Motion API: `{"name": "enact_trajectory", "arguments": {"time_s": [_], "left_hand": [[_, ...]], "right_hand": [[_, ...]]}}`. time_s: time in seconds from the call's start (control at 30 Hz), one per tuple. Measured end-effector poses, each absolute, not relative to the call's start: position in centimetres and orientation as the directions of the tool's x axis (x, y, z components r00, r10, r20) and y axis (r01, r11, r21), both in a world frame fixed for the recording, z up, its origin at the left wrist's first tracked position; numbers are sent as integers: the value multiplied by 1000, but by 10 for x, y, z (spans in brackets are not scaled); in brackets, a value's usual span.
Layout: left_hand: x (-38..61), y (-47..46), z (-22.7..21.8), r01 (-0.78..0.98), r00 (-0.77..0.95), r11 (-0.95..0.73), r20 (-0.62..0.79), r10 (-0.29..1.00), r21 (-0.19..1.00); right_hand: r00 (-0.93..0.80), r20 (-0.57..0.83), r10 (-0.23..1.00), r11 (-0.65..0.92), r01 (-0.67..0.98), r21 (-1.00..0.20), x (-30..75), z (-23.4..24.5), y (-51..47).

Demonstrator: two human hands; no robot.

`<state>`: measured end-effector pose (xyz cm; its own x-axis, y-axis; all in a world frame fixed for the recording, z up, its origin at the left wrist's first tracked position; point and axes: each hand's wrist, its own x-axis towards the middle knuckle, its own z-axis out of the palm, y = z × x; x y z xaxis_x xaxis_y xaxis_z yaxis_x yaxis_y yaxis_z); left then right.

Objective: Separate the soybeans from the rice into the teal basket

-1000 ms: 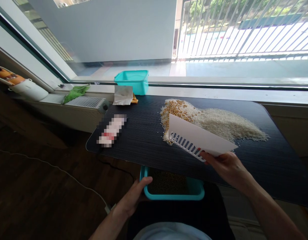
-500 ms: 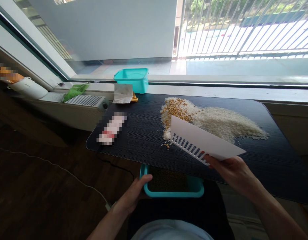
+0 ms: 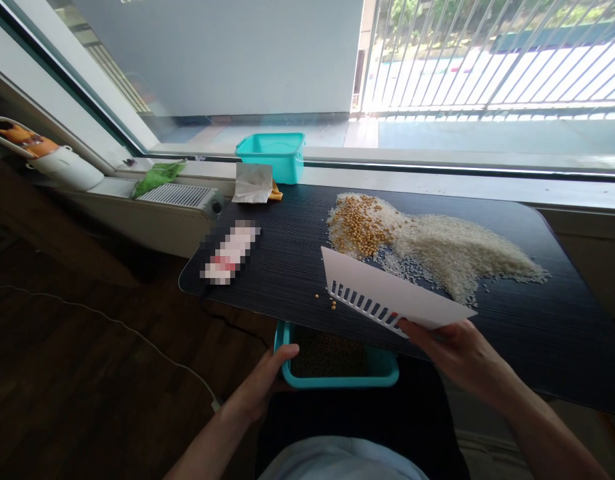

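Observation:
My right hand (image 3: 457, 343) grips a white sheet with a row of slots (image 3: 382, 283) by its near right end. The sheet is tilted over the table, with its slotted edge down. Just beyond it, yellow beans (image 3: 364, 230) lie over the left part of a rice pile (image 3: 457, 243). A few stray beans (image 3: 333, 305) rest near the table's front edge. Below that edge, my left hand (image 3: 270, 373) grips the left end of a turquoise tub (image 3: 344, 382), thumb over the rim. Small round grains (image 3: 330, 353) lie in the tub, dimly lit.
The dark table (image 3: 282, 260) runs along a window. A blurred-out pale pink item (image 3: 232, 253) lies on its left part. Farther back are a pale packet (image 3: 253, 183) and a second turquoise tub (image 3: 272, 157). A radiator (image 3: 177, 197) with a green cloth (image 3: 158, 178) stands left.
The white slotted sheet has come left and toward me, drawing away from the pile. Loose rice shows on the table behind it. My left hand still holds the tub.

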<state>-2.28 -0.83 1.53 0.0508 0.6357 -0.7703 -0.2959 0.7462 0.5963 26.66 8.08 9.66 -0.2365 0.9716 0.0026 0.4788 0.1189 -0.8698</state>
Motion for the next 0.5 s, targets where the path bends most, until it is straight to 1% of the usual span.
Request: {"name": "enact_trajectory", "arguments": {"time_s": [0.1, 0.27, 0.5], "left_hand": [[-25, -9, 14, -294, 63, 742, -763, 644, 602], [-27, -10, 12, -306, 89, 742, -758, 646, 597], [-34, -12, 15, -288, 17, 742, -771, 636, 605]], "right_hand": [[-235, 19, 972, 131, 472, -872, 266, 98, 79], [-298, 23, 954, 176, 497, -850, 258, 88, 79], [-467, 18, 884, 278, 494, -824, 225, 80, 93]]}}
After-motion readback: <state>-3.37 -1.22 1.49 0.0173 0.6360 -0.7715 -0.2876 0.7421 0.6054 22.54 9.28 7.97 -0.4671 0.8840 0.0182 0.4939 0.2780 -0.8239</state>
